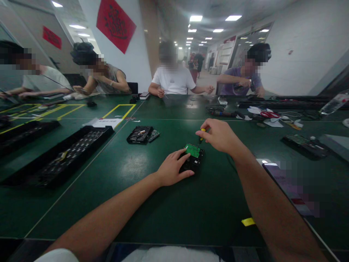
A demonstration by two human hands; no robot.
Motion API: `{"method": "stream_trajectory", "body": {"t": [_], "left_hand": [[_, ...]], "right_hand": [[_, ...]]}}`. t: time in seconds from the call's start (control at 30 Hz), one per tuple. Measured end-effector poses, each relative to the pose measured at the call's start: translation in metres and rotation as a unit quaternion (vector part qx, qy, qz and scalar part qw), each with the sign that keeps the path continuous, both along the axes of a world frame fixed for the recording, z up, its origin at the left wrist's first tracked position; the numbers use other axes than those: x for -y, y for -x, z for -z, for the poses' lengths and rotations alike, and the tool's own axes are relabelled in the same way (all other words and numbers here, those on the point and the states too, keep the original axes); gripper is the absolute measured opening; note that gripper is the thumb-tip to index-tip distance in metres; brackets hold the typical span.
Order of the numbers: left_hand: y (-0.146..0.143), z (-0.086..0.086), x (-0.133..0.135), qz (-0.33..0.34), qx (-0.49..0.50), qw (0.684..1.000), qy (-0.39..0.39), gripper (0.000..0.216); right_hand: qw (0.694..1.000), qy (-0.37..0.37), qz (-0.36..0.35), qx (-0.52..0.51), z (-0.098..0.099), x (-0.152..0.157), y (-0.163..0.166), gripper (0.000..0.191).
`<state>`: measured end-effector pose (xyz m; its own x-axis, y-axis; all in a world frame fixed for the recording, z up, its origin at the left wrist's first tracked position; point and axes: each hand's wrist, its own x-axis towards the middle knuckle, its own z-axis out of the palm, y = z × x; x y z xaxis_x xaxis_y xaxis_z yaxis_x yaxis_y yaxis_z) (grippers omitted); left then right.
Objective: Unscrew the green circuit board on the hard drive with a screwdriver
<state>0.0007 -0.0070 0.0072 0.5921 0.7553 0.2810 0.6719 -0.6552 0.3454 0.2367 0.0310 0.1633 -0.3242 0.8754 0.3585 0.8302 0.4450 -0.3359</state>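
A black device housing [196,162] with a green circuit board [192,150] on it lies on the green table in front of me. My left hand [174,166] rests over its left side, fingers spread, the fingertips touching the board and housing. Above the board's right edge, my right hand [216,134] pinches a small screwdriver [202,135] with a yellow and black handle. Its shaft points down at the board; whether the tip sits in a screw is too small to tell.
To the left are another black housing [139,134], a loose board [154,135] and a long black tray [79,153]. On the right lie a phone [286,185], a dark device [305,146] and red-handled scissors [269,114]. Several people sit across the table [152,214].
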Motion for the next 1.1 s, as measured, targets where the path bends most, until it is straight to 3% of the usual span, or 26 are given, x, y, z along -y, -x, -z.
{"method": "stream_trajectory", "body": {"t": [0.17, 0.43, 0.7, 0.97, 1.1], "left_hand": [[-0.0001, 0.0016, -0.0011, 0.002, -0.004, 1.000, -0.001, 0.086], [0.0003, 0.0004, -0.0007, 0.004, 0.001, 1.000, 0.000, 0.086], [0.0000, 0.0010, -0.0006, 0.001, 0.003, 1.000, -0.002, 0.085], [-0.0003, 0.0000, -0.0004, -0.001, -0.005, 1.000, 0.000, 0.087], [-0.0005, -0.0013, 0.0000, 0.000, -0.004, 1.000, 0.001, 0.086]], "right_hand": [[0.998, 0.045, -0.035, -0.039, 0.0011, 0.0019, 0.0017, 0.012], [0.999, 0.002, -0.052, 0.007, 0.0002, -0.0012, 0.0029, 0.031], [0.999, 0.025, 0.003, -0.043, -0.0002, 0.0012, 0.0015, 0.015], [0.999, 0.034, -0.015, -0.023, -0.0018, 0.0025, 0.0027, 0.016], [1.000, 0.000, -0.029, 0.000, -0.0011, 0.0009, 0.0047, 0.027]]}}
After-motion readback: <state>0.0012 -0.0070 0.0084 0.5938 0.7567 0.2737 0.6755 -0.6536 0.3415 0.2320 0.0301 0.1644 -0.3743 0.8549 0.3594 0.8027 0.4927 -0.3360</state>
